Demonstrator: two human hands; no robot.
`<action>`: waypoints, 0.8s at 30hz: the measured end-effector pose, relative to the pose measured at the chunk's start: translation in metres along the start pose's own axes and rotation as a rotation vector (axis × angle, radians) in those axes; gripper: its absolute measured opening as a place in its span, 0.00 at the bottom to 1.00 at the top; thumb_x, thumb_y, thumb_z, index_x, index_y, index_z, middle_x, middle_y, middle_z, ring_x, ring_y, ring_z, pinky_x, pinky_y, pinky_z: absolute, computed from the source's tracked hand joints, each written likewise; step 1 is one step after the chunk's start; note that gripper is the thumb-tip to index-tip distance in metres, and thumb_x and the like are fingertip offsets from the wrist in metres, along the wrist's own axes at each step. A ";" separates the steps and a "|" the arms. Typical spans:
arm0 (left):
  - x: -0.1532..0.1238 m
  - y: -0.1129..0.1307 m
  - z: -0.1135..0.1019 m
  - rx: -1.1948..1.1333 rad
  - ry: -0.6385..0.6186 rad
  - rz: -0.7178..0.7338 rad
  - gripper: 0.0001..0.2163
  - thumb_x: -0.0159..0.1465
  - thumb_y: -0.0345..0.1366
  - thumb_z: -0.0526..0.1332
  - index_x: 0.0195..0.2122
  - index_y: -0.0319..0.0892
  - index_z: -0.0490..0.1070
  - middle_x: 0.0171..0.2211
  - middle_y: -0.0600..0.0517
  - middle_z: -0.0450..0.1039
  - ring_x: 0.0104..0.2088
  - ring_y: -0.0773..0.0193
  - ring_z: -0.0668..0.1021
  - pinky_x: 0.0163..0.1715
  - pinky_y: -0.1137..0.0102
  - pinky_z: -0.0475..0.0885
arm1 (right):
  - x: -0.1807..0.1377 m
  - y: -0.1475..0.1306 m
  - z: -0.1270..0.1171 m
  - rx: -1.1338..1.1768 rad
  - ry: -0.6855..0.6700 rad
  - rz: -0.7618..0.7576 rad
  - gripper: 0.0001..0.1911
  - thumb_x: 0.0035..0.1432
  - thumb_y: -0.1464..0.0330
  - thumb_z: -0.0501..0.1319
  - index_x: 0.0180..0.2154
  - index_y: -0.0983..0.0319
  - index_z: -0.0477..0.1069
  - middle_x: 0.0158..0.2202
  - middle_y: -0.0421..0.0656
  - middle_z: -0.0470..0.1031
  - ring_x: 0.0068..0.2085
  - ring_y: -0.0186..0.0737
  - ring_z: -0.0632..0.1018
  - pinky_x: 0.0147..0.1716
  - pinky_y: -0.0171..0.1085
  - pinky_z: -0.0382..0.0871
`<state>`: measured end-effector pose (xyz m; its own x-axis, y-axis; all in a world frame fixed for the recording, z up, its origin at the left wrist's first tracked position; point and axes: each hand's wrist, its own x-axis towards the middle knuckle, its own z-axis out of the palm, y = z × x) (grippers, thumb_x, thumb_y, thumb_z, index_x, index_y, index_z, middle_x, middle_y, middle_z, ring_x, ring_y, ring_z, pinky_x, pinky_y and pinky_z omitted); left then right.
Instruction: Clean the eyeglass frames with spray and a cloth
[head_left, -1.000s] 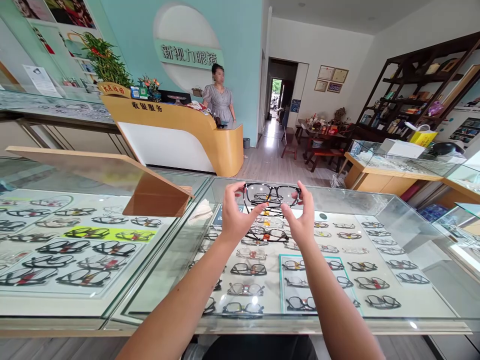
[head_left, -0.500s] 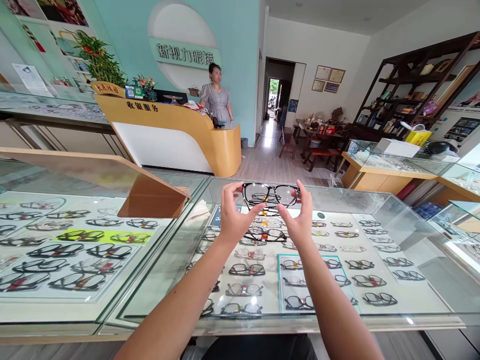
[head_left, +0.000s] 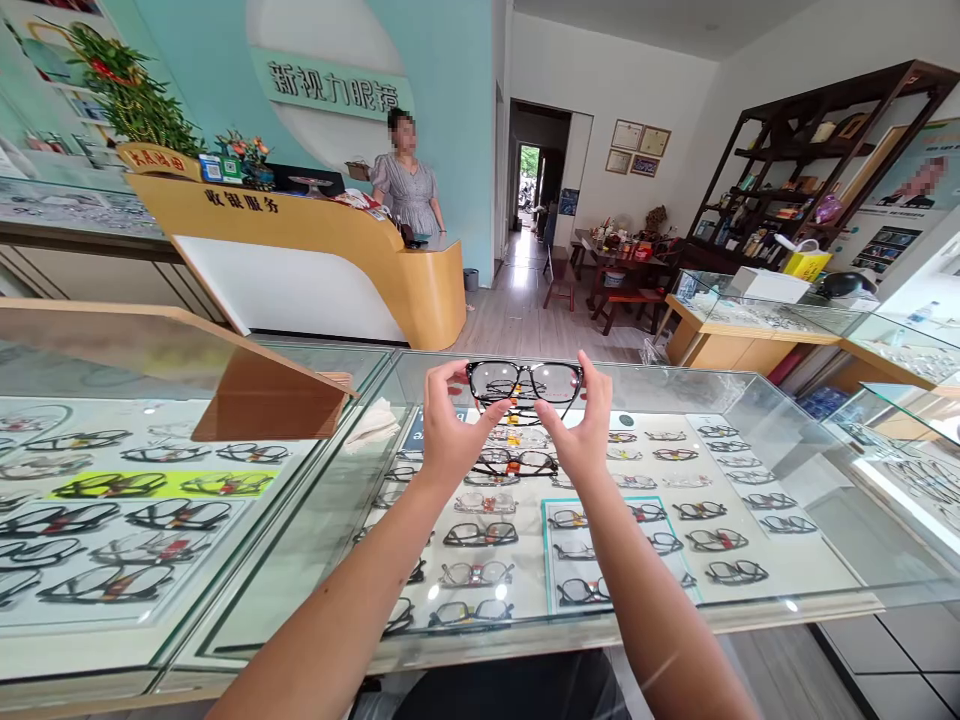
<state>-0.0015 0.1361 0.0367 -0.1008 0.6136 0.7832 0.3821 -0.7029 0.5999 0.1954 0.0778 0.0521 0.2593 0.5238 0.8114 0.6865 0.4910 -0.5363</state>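
Observation:
A pair of black-framed eyeglasses [head_left: 525,382] is held up in both hands above the glass display case [head_left: 750,385]. My left hand [head_left: 456,425] pinches its left side between thumb and fingers. At the right side, my right hand [head_left: 581,425] grips it the same way, thumb low and fingers up by the hinge. Through the clear lenses, frames in the case show. Beneath my hands, several rows of eyeglasses lie under the glass, among them a dark pair [head_left: 481,534] and a group on a teal-edged board [head_left: 546,560].
On the left, a second glass case [head_left: 161,640] holds more eyeglasses, with a brown wooden stand [head_left: 274,400] on top. A crumpled white cloth [head_left: 373,425] lies near the join. Behind, a person [head_left: 411,190] stands at a wooden counter [head_left: 439,295]. More showcases [head_left: 712,350] are at the right.
The view has turned slightly right, so the counter, person and cases sit further left. Both hands still hold the eyeglasses in much the same pose.

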 end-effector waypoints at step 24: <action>-0.001 0.012 -0.001 0.043 0.155 0.201 0.37 0.61 0.60 0.77 0.62 0.46 0.66 0.52 0.44 0.72 0.49 0.53 0.78 0.47 0.59 0.76 | -0.003 0.007 0.001 0.071 -0.075 0.034 0.39 0.71 0.51 0.64 0.76 0.51 0.59 0.58 0.51 0.73 0.57 0.54 0.76 0.59 0.57 0.75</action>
<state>0.0026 0.1272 0.0433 -0.1568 0.3984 0.9037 0.4470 -0.7873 0.4246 0.1986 0.0802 0.0458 0.2277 0.5905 0.7742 0.6281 0.5185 -0.5802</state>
